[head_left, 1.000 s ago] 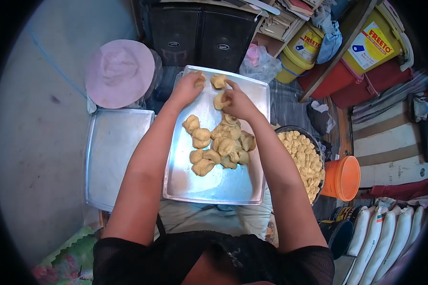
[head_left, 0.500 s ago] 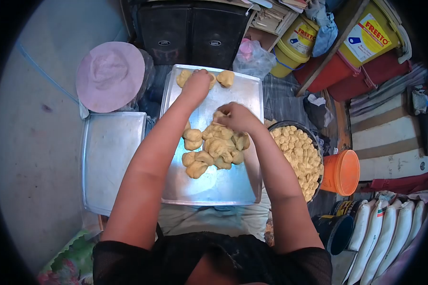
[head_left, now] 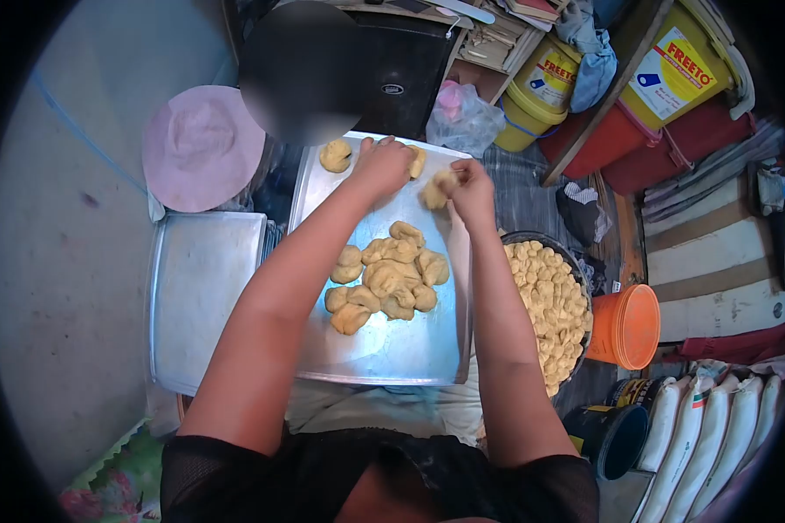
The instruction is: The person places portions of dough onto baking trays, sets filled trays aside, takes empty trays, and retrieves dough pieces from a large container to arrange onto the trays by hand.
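Dough pieces lie clustered on the middle of a shallow metal tray, nearer the person's body than either hand and apart from the fingers of both. Right hand: closed, with a single lump pinched between thumb and fingers toward the right side of the tray's far half; the lump sits just left of the hand and is slightly blurred. Left hand: over the tray's far end, fingers bent downward, with another piece showing immediately to its right; whether the fingers grip it cannot be told. One rounded ball rests at the tray's far left corner, left of the left hand. Beside the tray on the right stands a dark round pan filled with small dough lumps; on the left lies a second metal tray.
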`<control>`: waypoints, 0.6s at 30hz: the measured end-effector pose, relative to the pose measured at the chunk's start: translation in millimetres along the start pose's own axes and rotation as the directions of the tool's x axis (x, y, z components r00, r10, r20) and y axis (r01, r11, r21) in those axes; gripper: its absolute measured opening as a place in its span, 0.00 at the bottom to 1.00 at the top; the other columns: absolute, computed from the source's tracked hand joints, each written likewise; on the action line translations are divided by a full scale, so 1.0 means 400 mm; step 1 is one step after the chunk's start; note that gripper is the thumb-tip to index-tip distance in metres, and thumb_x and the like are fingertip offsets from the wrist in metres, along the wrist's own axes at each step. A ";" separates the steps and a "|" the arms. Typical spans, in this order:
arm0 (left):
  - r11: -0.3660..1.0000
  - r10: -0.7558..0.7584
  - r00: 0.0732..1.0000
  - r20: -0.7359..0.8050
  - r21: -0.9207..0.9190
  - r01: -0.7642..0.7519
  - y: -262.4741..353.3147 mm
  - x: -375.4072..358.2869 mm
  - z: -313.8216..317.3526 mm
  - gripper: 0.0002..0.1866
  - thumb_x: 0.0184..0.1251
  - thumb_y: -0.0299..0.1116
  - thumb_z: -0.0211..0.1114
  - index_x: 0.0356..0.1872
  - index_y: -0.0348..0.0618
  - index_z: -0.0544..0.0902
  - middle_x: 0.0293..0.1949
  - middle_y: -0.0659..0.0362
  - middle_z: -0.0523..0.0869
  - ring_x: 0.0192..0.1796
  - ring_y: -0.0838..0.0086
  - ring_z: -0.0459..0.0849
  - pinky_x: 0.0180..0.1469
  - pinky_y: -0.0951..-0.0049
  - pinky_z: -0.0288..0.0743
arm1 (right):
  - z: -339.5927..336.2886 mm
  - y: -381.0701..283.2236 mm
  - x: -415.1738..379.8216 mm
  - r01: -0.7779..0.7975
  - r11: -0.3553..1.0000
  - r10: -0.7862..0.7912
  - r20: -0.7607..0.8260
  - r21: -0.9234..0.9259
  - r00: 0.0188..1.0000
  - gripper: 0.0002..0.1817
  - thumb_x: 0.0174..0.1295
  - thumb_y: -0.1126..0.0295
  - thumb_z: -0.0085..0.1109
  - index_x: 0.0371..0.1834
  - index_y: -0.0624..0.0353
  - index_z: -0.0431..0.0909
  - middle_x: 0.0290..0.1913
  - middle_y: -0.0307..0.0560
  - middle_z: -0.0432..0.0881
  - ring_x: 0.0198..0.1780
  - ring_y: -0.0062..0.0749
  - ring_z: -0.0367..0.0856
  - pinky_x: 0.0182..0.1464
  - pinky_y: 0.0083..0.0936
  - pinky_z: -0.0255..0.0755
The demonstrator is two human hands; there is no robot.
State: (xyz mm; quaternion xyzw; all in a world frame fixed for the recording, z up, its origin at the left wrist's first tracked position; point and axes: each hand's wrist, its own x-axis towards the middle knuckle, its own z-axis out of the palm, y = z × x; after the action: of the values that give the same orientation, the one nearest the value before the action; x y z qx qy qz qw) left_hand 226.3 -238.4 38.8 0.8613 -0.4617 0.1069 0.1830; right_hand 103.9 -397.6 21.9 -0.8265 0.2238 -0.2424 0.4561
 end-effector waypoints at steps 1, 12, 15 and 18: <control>0.998 0.040 0.985 -0.168 -0.047 -0.048 0.003 -0.027 -0.003 0.15 0.63 0.35 0.60 0.49 0.50 0.87 0.50 0.52 0.86 0.62 0.58 0.78 0.63 0.45 0.60 | 0.002 0.003 0.019 0.061 0.997 -0.063 -0.040 -0.046 0.997 0.21 0.51 0.71 0.69 0.51 0.60 0.84 0.41 0.55 0.86 0.39 0.47 0.86 0.48 0.31 0.78; 0.899 -0.298 0.940 0.165 -0.281 0.335 -0.039 -0.349 -0.221 0.23 0.61 0.41 0.67 0.56 0.43 0.83 0.52 0.48 0.83 0.56 0.52 0.81 0.60 0.58 0.73 | 0.013 -0.098 -0.075 0.199 0.887 -0.147 0.155 -0.417 0.977 0.28 0.57 0.61 0.67 0.62 0.52 0.77 0.60 0.51 0.80 0.59 0.42 0.77 0.58 0.44 0.67; 0.864 -0.301 0.909 0.287 -0.322 0.388 -0.066 -0.416 -0.195 0.20 0.57 0.37 0.70 0.50 0.41 0.84 0.48 0.47 0.84 0.54 0.52 0.82 0.58 0.59 0.75 | 0.000 -0.092 -0.132 0.055 0.976 0.077 0.574 -0.210 0.815 0.28 0.53 0.62 0.69 0.59 0.55 0.79 0.54 0.54 0.83 0.47 0.43 0.83 0.50 0.40 0.75; 0.702 -0.372 0.873 0.315 -0.519 0.487 -0.086 -0.403 -0.184 0.14 0.56 0.32 0.72 0.42 0.38 0.83 0.46 0.47 0.84 0.49 0.52 0.84 0.52 0.60 0.77 | 0.040 -0.001 -0.114 0.110 0.993 -0.082 0.452 -0.036 0.888 0.24 0.52 0.67 0.70 0.54 0.60 0.78 0.37 0.50 0.84 0.30 0.34 0.85 0.32 0.34 0.79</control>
State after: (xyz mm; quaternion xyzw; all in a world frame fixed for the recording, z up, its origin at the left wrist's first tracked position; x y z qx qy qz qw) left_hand 165.3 -68.6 41.5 0.8525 -0.2721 -0.1665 0.4140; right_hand 77.8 -360.0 5.7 -0.8835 0.0785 -0.0603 0.4578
